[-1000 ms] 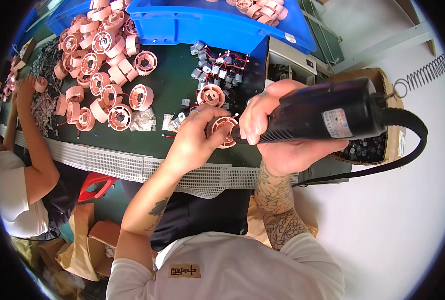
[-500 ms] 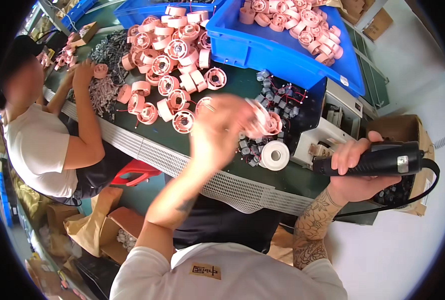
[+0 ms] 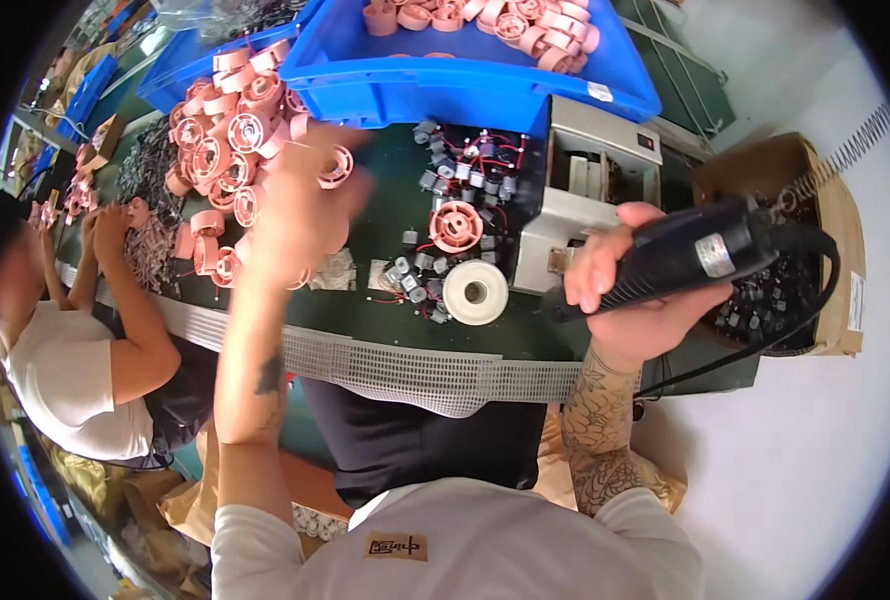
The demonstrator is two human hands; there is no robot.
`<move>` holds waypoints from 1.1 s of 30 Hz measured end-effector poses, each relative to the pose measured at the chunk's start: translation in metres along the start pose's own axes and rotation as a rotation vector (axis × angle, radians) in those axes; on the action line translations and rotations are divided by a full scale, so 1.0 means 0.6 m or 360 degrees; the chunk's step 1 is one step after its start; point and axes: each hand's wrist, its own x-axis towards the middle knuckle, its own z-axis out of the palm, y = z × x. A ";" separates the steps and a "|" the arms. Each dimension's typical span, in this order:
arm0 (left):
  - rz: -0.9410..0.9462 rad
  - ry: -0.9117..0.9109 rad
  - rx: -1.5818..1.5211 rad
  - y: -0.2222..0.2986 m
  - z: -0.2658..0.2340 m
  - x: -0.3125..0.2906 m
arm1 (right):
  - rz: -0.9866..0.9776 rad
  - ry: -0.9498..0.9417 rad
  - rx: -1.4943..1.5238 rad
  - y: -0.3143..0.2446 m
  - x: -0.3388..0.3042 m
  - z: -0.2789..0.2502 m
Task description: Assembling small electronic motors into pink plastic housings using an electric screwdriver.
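Note:
My right hand [image 3: 630, 285] is wrapped round a black electric screwdriver [image 3: 690, 255] with a cord at its rear end. It is raised over the bench's right part, tip pointing left. My left hand [image 3: 310, 200] reaches over the pile of pink round plastic housings [image 3: 227, 150]. Motion smears its fingers, so whether it holds a housing cannot be made out. One pink housing [image 3: 456, 227] lies apart, among small grey motors with red wires [image 3: 480, 180]. Just below it stands a white ring-shaped spool [image 3: 475, 293].
A blue bin [image 3: 415, 90] of pink housings stands at the back. The grey-white machine [image 3: 590, 170] is right of the motors. A cardboard box [image 3: 835, 250] with dark small parts is at the far right. White mesh [image 3: 415, 378] edges the bench. At left, a co-worker [image 3: 85, 370] handles parts.
My left hand has moved left from the motors to the pink pile, leaving a housing by the motors. My right hand still grips the screwdriver, now tilted. The whole view has shifted.

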 end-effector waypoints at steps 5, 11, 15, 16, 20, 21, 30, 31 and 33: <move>0.0561 -0.0580 0.0262 0.024 0.124 -0.024 | 0.0059 0.0093 -0.0009 0.003 -0.003 -0.002; 0.0311 -0.0376 -0.0432 0.043 0.095 0.010 | 0.0025 0.0128 -0.0095 -0.002 -0.005 0.002; 0.0016 -0.0167 -0.1150 0.083 0.089 -0.032 | 0.0007 0.0139 -0.0080 -0.008 -0.008 0.003; 0.0028 -0.0193 -0.1239 0.081 0.103 -0.058 | 0.0006 0.0141 -0.0072 -0.008 -0.007 0.004; 0.0355 -0.0178 -0.0613 0.090 0.138 -0.135 | 0.0001 0.0106 -0.0134 -0.006 -0.007 0.001; 0.0358 -0.0099 -0.0587 0.087 0.144 -0.146 | 0.0006 0.0100 -0.0129 -0.006 -0.008 0.000; 0.0281 -0.0781 -0.0535 0.076 0.084 -0.100 | 0.0027 0.0003 -0.0083 0.000 -0.005 -0.009; 0.0299 -0.0773 -0.0586 0.069 0.081 -0.093 | 0.0031 0.0006 -0.0087 0.000 -0.005 -0.009; 0.0298 -0.0637 -0.0657 0.057 0.078 -0.081 | 0.0025 -0.0008 -0.0081 0.000 -0.005 -0.013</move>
